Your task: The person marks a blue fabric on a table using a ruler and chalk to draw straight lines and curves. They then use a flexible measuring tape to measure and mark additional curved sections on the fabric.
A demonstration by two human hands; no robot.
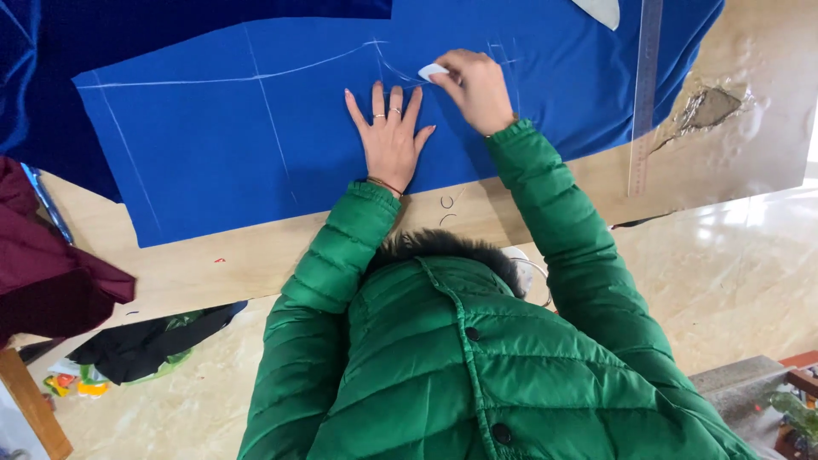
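1. Blue fabric (256,145): I log one flat sheet, smooth and matte, spread over the far half of the wooden table (256,264), its near edge running close to the table's near edge. White chalk lines cross it, some straight, one curved.
2. Tailor's chalk (432,71): a small white wedge, pinched by the right hand against the cloth near the table's far edge, at the end of the curved line.
3. Right hand (477,89): fingers closed on the chalk, wrist angled toward the left hand.
4. Left hand (390,136): open, holding nothing, palm flat and fingers spread, pressing the cloth down (rings on two fingers, a thin cord at the wrist).
5. Key relation: the chalk lies just beyond and to the right of the left fingertips, nearly touching; the drawn curve runs leftward from it along the fabric's length. The right hand is the nearer one.
6. Long ruler (645,94): clear, narrow, straight, lying toward the table's right end, pointing from the near edge to the far one.
7. Green jacket sleeves (545,213): quilted, puffy.
8. Dark red cloth (43,255): heaped at the left end.
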